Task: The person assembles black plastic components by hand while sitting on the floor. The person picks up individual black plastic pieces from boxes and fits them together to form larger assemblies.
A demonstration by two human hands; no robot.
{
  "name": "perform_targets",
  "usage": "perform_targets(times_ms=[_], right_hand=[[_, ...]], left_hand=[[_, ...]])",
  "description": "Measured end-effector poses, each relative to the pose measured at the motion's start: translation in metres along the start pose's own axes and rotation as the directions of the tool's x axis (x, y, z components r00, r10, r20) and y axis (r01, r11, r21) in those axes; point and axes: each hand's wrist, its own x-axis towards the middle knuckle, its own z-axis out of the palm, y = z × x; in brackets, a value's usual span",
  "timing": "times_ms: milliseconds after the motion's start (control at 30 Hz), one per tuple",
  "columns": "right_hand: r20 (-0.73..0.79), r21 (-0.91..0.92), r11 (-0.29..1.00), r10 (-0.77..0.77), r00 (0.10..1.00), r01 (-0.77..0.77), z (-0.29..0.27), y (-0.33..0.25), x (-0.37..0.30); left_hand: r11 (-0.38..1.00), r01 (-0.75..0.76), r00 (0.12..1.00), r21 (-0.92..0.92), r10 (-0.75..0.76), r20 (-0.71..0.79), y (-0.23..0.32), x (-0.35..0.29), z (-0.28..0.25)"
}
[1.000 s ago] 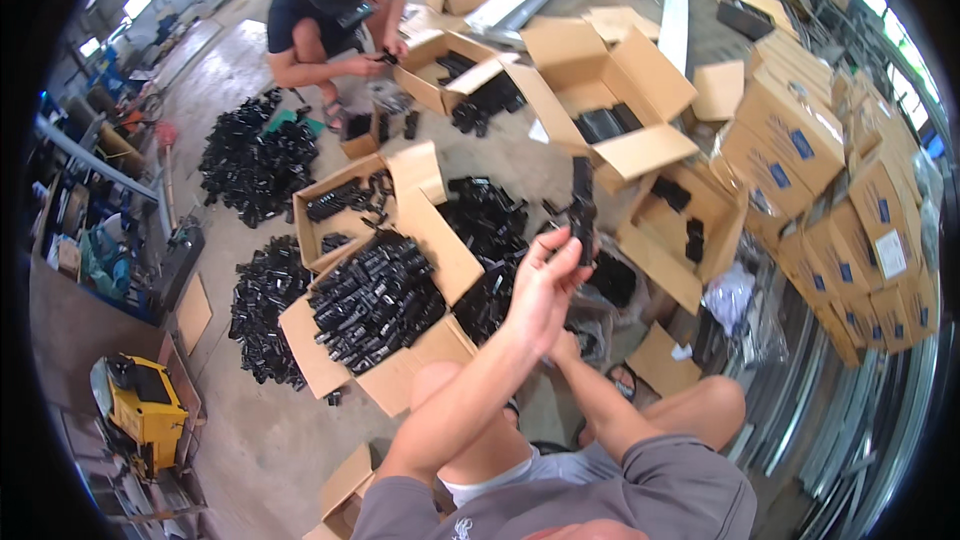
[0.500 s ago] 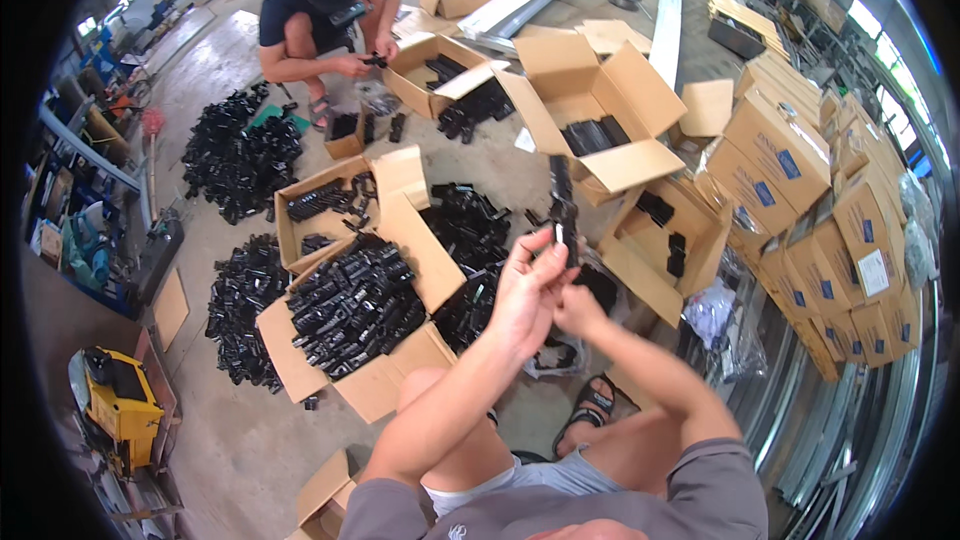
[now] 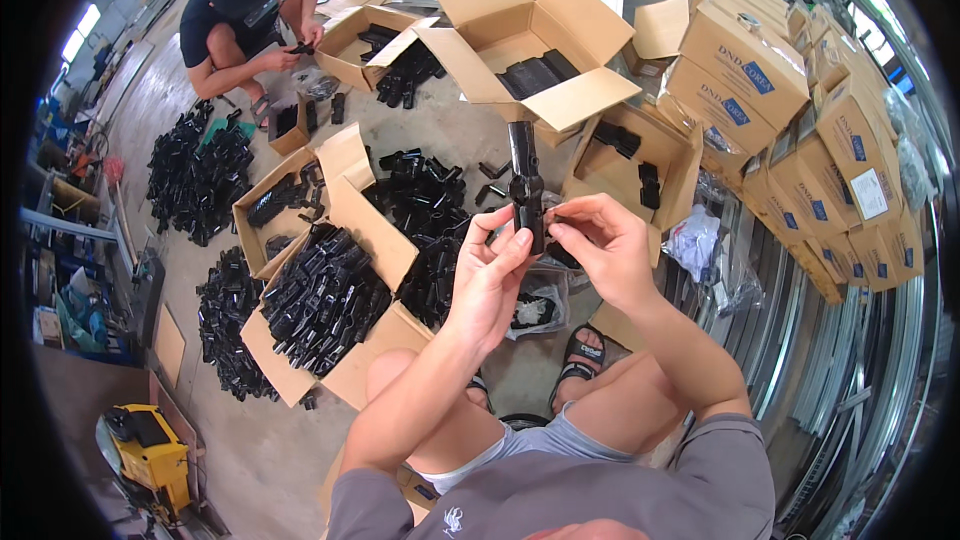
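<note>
My left hand (image 3: 488,275) grips the lower end of a black tubular fitting (image 3: 523,152), held upright in front of me. The fitting has a wider, knobbed middle and a round top end. My right hand (image 3: 612,252) is closed in a pinch right beside the fitting's lower part. Whatever sits between its fingertips is too small to make out. Below and left of my hands lies a large heap of similar black fittings (image 3: 330,290) in an open cardboard box (image 3: 372,230). More loose black fittings (image 3: 415,190) are piled on the floor beyond it.
Across the floor, a crouching co-worker (image 3: 240,25) handles a small black part beside another black heap (image 3: 200,165). Open cartons (image 3: 560,25) stand ahead. Sealed cartons (image 3: 745,80) are stacked at right, near long metal profiles (image 3: 850,380). A yellow machine (image 3: 150,455) stands lower left.
My right hand has opened out from a tight curl below the fitting to a pinch at its side. The fitting now stands lower and left in view, and the whole view has shifted.
</note>
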Motion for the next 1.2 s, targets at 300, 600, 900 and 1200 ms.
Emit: perform_targets(times_ms=[300,600,900,1200], right_hand=[[-0.007,0.118,0.985,0.128,0.992,-0.126,-0.017,-0.001,-0.001],[-0.036,0.138,0.98,0.15,0.988,-0.143,-0.014,-0.002,-0.008],[-0.094,-0.154,0.985,0.064,0.994,-0.078,-0.007,-0.004,-0.013],[-0.106,-0.239,0.97,-0.063,0.992,0.036,-0.004,-0.01,-0.015]], left_hand=[[0.989,-0.031,0.998,0.141,0.024,0.052,-0.016,0.001,0.004],[0.976,-0.111,0.992,0.185,0.097,0.086,-0.019,0.001,0.002],[0.967,-0.143,0.989,0.21,0.132,0.062,-0.018,0.001,0.001],[0.966,-0.149,0.988,0.21,0.136,0.073,-0.019,0.001,0.0]])
